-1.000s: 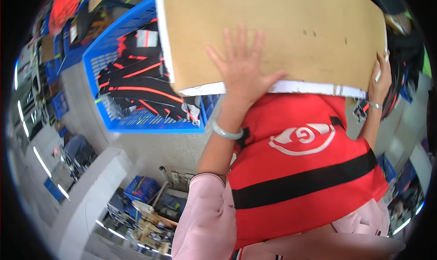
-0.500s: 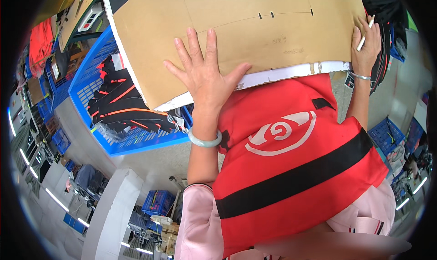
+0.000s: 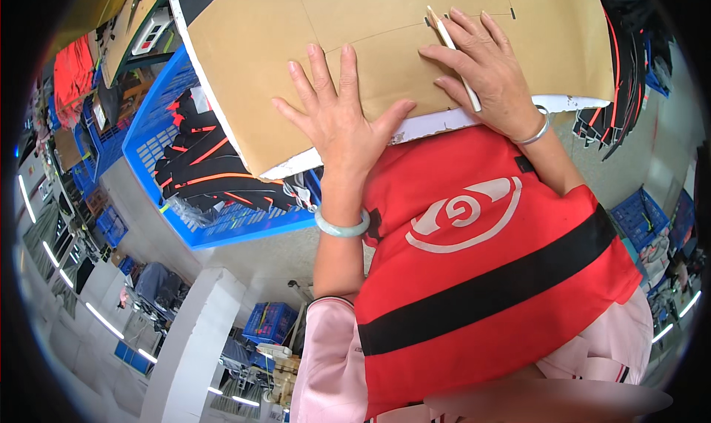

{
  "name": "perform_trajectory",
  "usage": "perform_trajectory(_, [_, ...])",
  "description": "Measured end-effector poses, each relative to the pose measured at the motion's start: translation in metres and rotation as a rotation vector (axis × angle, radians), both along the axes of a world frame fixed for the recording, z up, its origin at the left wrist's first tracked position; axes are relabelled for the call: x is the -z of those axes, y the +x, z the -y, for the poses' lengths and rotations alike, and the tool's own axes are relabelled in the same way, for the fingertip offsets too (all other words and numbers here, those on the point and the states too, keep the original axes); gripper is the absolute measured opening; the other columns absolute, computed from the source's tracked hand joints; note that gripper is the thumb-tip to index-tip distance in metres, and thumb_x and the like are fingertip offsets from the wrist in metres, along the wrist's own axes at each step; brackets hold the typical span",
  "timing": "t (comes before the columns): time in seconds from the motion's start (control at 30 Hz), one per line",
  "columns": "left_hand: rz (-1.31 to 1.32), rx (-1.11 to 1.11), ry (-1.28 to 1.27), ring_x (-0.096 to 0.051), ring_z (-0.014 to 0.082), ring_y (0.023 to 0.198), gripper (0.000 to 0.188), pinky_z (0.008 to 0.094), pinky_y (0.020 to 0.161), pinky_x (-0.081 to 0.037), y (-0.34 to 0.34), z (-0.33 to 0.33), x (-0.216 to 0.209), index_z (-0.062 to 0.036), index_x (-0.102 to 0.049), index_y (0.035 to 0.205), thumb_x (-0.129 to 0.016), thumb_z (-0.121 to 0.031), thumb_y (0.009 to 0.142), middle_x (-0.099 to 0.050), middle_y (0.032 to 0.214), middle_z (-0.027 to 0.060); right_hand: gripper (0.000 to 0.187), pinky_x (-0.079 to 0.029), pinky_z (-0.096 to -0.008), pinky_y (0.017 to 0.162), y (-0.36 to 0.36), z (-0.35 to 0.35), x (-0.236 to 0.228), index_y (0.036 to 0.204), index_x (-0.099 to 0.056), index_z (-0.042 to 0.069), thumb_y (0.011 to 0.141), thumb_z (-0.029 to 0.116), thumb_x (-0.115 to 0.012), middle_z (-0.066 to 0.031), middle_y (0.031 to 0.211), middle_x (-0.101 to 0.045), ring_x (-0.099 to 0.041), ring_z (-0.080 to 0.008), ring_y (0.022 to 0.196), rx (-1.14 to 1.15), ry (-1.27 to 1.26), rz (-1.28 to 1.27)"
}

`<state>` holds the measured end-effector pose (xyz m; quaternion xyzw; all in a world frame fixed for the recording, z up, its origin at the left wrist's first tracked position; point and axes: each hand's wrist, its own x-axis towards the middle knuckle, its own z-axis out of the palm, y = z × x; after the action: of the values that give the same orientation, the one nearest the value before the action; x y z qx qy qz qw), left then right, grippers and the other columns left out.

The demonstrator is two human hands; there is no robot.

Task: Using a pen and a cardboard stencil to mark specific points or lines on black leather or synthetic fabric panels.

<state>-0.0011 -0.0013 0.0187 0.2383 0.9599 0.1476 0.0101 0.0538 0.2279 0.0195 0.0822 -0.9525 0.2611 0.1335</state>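
A sheet of brown pattern paper point(image 3: 259, 68) lies over the white-edged board in front of me, with thin drawn lines and short dark slots across it. My left hand point(image 3: 337, 123) rests flat on the paper near the board's front edge, fingers spread. Over the right part of the sheet, my right hand point(image 3: 489, 75) holds a white marking pencil point(image 3: 455, 56) between thumb and fingers. Its tip points away from me, beside one of the dark slots on the curved line. Part of that line is hidden under my right hand.
Left of the board stands a blue plastic basket point(image 3: 189, 234) holding black garment pieces point(image 3: 211, 156) with orange stripes. More black striped pieces point(image 3: 626, 75) hang at the right. A white pillar point(image 3: 192, 341) rises at lower left. Blue crates point(image 3: 638, 219) sit at the right.
My right hand, with the pencil, has come from the board's right edge leftward onto the paper, up to the slots. My left hand stays flat in place; the view has shifted slightly.
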Motion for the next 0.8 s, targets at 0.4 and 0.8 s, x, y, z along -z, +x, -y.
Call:
perform_trajectory(0.4, [-0.009, 0.144, 0.070, -0.021, 0.0485, 0.151, 0.091, 0.0806, 0.108, -0.008, 0.000, -0.026, 0.002, -0.0193, -0.049, 0.151, -0.078, -0.060, 0.075, -0.029, 0.164, 0.0181, 0.042, -0.029, -0.0533, 0.119, 0.000, -0.001, 0.005, 0.128, -0.064, 0.020, 0.087, 0.020, -0.074, -0.0084, 0.150, -0.051, -0.047, -0.0311, 0.140, -0.013, 0.040, 0.033])
perform_trajectory(0.8, [-0.019, 0.140, 0.088, -0.022, 0.0454, 0.152, 0.091, 0.0755, 0.113, -0.006, -0.002, -0.029, 0.006, -0.0196, -0.051, 0.150, -0.076, -0.064, 0.076, -0.032, 0.164, 0.0149, 0.039, -0.034, -0.0462, 0.117, 0.002, -0.012, 0.003, 0.139, -0.057, 0.011, 0.100, 0.016, -0.059, -0.0103, 0.143, -0.060, -0.053, -0.0302, 0.136, 0.035, -0.215, 0.029])
